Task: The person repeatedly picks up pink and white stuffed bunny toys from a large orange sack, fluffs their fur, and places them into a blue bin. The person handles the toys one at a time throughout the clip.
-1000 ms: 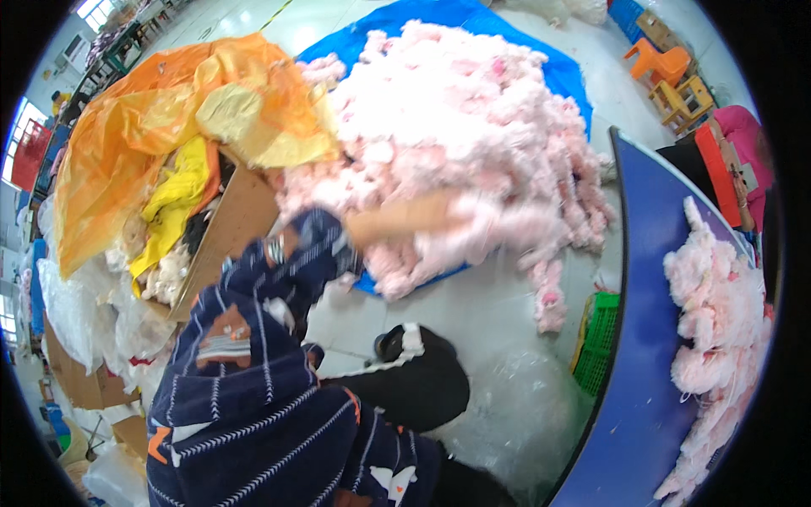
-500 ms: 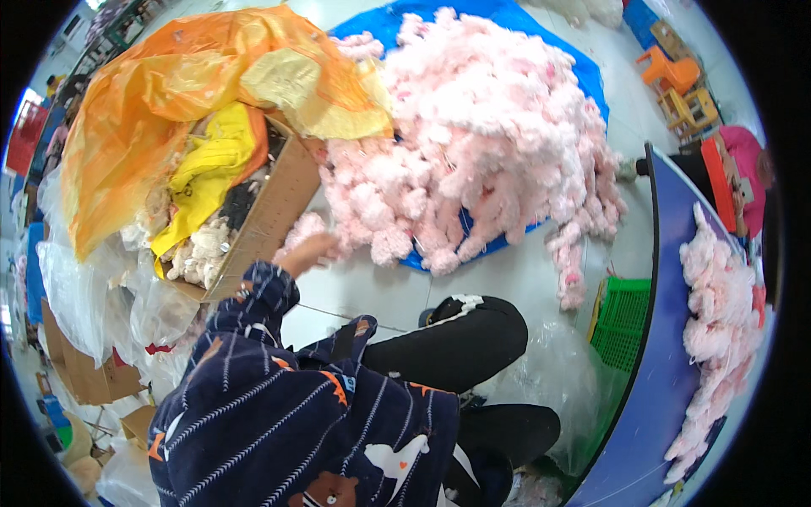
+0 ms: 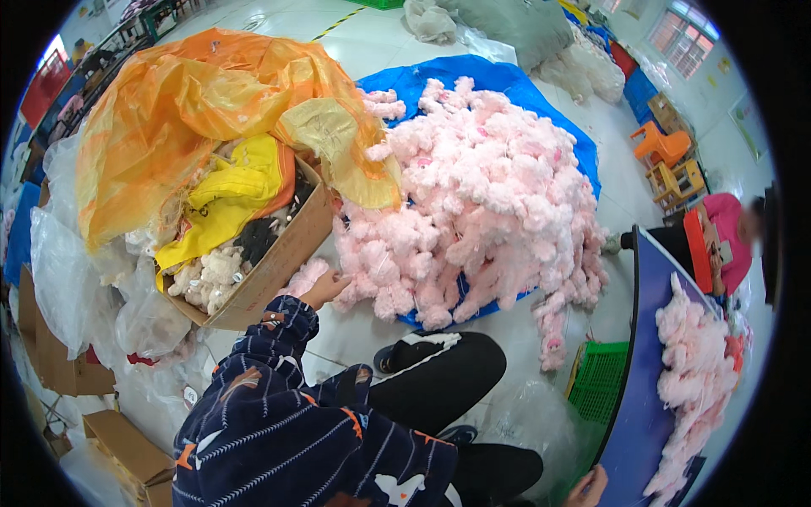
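Observation:
My left hand [image 3: 325,290], in a dark patterned sleeve, reaches out to the near left edge of a big heap of pink fluffy plush pieces [image 3: 473,186]. Its fingers are partly stretched and nothing shows in them. One pink plush piece [image 3: 304,275] lies just behind that hand, beside a cardboard box [image 3: 274,269]. My right hand [image 3: 587,487] is low at the right, by the near edge of a blue tabletop [image 3: 634,406]. Its fingers are loosely bent and apart, with no held thing visible; the lower part is cut off by the picture's edge.
A blue sheet [image 3: 583,152] lies under the heap. Orange plastic [image 3: 186,93] and a yellow cloth [image 3: 241,182] cover the box. A green crate [image 3: 600,380] stands against the tabletop, which carries more pink plush [image 3: 693,363]. Beyond it sits a person in pink [image 3: 726,224].
The view has tilted up, so the scene sits lower. My right hand has come into view at the lower right. My left hand stays near the heap's edge.

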Demonstrator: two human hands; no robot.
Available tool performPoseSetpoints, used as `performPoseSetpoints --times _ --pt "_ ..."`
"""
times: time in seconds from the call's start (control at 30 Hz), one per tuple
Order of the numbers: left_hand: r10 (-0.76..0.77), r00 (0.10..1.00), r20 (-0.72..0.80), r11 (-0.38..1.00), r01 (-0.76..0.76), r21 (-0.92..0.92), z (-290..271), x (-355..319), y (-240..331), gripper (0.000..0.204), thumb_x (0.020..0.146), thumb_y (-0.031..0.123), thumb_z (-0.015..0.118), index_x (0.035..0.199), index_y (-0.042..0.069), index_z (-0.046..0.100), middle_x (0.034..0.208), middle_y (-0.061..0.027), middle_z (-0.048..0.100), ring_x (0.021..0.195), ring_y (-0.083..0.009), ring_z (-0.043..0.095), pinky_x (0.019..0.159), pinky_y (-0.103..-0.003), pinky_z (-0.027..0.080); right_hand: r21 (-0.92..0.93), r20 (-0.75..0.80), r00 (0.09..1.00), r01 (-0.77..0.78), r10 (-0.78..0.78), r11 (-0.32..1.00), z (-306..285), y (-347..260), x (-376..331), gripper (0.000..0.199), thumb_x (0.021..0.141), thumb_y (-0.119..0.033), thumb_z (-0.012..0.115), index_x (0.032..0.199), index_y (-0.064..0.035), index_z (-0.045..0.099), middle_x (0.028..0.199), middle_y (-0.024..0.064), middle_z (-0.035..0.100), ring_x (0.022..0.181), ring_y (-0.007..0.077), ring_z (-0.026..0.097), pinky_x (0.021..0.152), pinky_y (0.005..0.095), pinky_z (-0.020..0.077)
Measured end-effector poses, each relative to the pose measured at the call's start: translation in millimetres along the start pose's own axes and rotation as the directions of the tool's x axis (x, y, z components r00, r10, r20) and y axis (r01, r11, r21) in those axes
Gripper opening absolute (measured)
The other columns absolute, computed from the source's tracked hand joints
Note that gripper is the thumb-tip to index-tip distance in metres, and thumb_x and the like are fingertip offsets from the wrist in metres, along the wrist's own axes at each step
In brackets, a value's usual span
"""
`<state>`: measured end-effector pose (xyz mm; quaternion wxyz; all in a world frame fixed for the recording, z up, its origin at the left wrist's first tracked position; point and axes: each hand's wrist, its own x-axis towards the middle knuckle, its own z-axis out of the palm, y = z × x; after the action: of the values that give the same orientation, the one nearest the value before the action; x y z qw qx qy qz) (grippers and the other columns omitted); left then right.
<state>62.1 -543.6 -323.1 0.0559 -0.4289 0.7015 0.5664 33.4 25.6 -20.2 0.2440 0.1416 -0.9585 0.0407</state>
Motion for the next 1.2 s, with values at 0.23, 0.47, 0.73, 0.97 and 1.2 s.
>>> performPoseSetpoints --times 0.23,0.47,0.73,0.97,1.2 --pt "0.093 0.963 -0.252 0.863 -0.204 -0.462 -23.6 76.5 103.9 0.066 0.076 0.036 0.061 0.124 0.006 0.028 0.098 -0.0117 0.053 0.076 -0.0174 0.056 0.056 -0.03 0.046 0.086 0.278 0.957 -0.107 0.08 0.99 81.0 11.2 -9.9 0.018 0.081 -0.012 0.055 0.095 -0.002 0.059 0.088 0.0189 0.06 0.077 0.0329 0.059 0.068 0.0355 0.0473" --pt "-0.131 0.983 -0.128 0.574 -0.03 -0.819 -43.3 188.6 99.5 0.05 0.074 0.033 0.064 0.111 0.01 0.04 0.089 -0.0106 0.054 0.07 -0.0207 0.058 0.052 -0.032 0.047 0.078 0.44 0.896 -0.103 0.058 0.992 128.9 7.7 -19.1 0.02 0.083 -0.019 0.053 0.097 -0.0092 0.062 0.067 0.02 0.058 0.056 0.037 0.055 0.052 0.0423 0.0443" --pt "0.023 0.893 -0.449 0.32 -0.432 -0.844 -98.0 254.9 143.9 0.016 0.082 0.009 0.044 0.096 0.005 0.05 0.075 -0.0094 0.055 0.063 -0.0221 0.054 0.051 -0.032 0.044 0.085 0.546 0.838 -0.062 0.006 0.994 144.9 -1.5 15.0 0.022 0.082 -0.018 0.052 0.102 -0.0133 0.061 0.063 0.0209 0.056 0.051 0.0374 0.053 0.047 0.0439 0.0417" --pt "0.426 0.218 -0.878 0.256 -0.96 -0.115 -304.5 168.5 290.2 0.026 0.086 0.019 0.041 0.106 0.005 0.05 0.099 -0.0058 0.054 0.086 -0.0172 0.052 0.076 -0.032 0.045 0.1 0.613 0.789 -0.013 -0.051 0.995 170.1 -28.1 46.4 0.024 0.083 -0.023 0.051 0.102 -0.0136 0.061 0.064 0.0217 0.056 0.054 0.0378 0.054 0.049 0.0443 0.0428" --pt "0.623 -0.02 -0.782 0.726 -0.359 0.587 -412.9 121.4 176.7 0.034 0.083 0.031 0.046 0.094 -0.001 0.05 0.08 -0.0132 0.056 0.071 -0.0238 0.052 0.066 -0.033 0.04 0.199 0.666 0.741 -0.061 -0.089 0.978 204.7 -19.5 40.5 0.025 0.083 -0.021 0.051 0.101 -0.0046 0.058 0.079 0.0192 0.061 0.07 0.0314 0.059 0.062 0.0386 0.0461"
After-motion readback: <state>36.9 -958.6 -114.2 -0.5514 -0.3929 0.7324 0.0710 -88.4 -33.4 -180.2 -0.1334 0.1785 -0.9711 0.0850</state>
